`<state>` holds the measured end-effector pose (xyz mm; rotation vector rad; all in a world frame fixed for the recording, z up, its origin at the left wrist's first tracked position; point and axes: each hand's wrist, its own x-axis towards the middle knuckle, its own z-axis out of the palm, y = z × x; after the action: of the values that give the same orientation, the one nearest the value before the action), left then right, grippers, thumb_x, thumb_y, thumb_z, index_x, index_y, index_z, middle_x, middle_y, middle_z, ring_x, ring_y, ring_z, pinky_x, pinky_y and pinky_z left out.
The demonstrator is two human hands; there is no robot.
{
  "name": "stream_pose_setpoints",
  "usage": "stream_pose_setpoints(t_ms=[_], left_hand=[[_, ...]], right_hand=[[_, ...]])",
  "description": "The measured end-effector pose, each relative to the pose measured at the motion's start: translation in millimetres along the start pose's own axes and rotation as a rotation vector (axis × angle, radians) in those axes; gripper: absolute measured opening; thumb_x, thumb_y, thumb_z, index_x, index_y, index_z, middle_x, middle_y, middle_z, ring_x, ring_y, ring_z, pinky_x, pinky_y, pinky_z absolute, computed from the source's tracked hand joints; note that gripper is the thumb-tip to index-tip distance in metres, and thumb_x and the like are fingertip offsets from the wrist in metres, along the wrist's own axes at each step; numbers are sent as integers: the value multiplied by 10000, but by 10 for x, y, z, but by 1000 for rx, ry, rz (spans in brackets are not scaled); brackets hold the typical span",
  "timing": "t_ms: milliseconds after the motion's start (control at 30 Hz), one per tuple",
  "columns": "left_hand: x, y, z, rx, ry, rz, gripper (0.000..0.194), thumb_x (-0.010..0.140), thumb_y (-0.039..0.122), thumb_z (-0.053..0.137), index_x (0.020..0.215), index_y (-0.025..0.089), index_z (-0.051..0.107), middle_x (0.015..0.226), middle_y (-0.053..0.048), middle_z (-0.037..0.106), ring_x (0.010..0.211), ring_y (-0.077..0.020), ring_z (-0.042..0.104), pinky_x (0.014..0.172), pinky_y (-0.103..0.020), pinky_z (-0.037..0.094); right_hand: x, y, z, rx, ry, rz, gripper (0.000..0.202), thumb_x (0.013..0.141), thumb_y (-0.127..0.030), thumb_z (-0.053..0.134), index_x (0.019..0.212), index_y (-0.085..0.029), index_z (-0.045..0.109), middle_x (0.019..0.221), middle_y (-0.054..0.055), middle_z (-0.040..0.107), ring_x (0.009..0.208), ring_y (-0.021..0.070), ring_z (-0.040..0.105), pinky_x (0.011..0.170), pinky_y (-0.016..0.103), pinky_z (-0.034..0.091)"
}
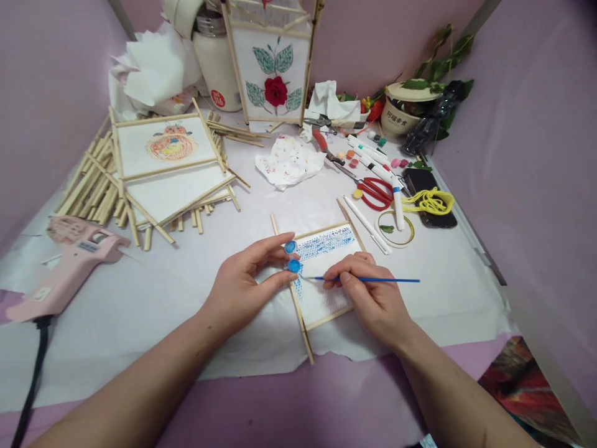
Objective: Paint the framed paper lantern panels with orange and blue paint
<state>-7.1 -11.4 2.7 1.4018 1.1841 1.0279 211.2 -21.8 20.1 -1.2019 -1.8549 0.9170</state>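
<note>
My left hand (252, 267) is closed round a small paint pot (293, 266) of blue paint, whose round blue cap (290, 247) sits just above it near the fingertips. A thin blue paintbrush (387, 280) is pinched in my right hand (366, 286), its tip pointing left beside the pot. Under both hands lies a wood-framed white panel (321, 311) with a dotted mesh look. Blue dabs cover its top band and part of its left edge. My right hand hides some of the panel's right side.
On the left are a pink glue gun (69, 261), a pile of wooden sticks (97, 193) and a framed drawing (172, 146). A rose panel (275, 74) stands behind. Red scissors (375, 193), white markers (364, 224), tape (394, 229) and a phone (433, 214) lie right.
</note>
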Motion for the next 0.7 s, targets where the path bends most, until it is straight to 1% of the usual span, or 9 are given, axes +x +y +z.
stream_pose_setpoints(t_ms=[67,133,267,333,433,600,700], left_hand=[[-1,-3,-2,4,-1,2,499,770,193,761,1245,249,620,991,-25,733,987,-193,688,966,-343,540],[-4,-6,-4,20,-6,3,501,774,196,757,1251,245,615,996,-30,731,989,-200,690,960,-347,542],[-14,-23,-11,90,-28,31,505,790,237,754,1271,262,601,1015,-31,731,993,-212,695,975,-361,529],[-18,-30,-15,131,-45,53,503,801,253,747,1280,271,595,1026,-30,733,995,-214,697,977,-357,525],[-23,-25,-19,209,-62,84,496,817,251,731,1291,276,589,1036,-26,739,983,-211,702,954,-341,531],[-31,-22,-20,327,-73,151,491,824,239,719,1295,275,587,1062,-17,744,968,-202,706,928,-319,534],[-34,-34,-17,356,-83,194,479,831,232,710,1293,271,586,1071,-15,744,949,-189,712,920,-304,533]], right_hand=[[-5,3,-4,45,-20,-4,255,874,-145,414,733,-217,615,621,-32,655,628,150,559,780,386,377],[-16,7,-13,106,10,-31,272,872,-142,402,700,-217,598,577,-32,622,588,148,534,774,392,381],[-41,6,-29,176,160,-153,261,886,-176,404,786,-224,640,671,4,654,652,173,556,757,406,384],[-50,1,-31,161,197,-197,249,884,-181,414,854,-226,656,721,18,669,694,185,570,758,412,384],[-50,-3,-28,99,165,-226,246,876,-169,417,912,-227,653,759,21,681,723,188,583,773,418,378],[-30,3,-23,54,108,-254,234,876,-163,413,885,-219,639,753,14,676,710,179,588,770,420,370],[-24,3,-22,57,108,-259,232,877,-159,411,876,-216,635,751,8,675,699,170,585,772,418,365]])
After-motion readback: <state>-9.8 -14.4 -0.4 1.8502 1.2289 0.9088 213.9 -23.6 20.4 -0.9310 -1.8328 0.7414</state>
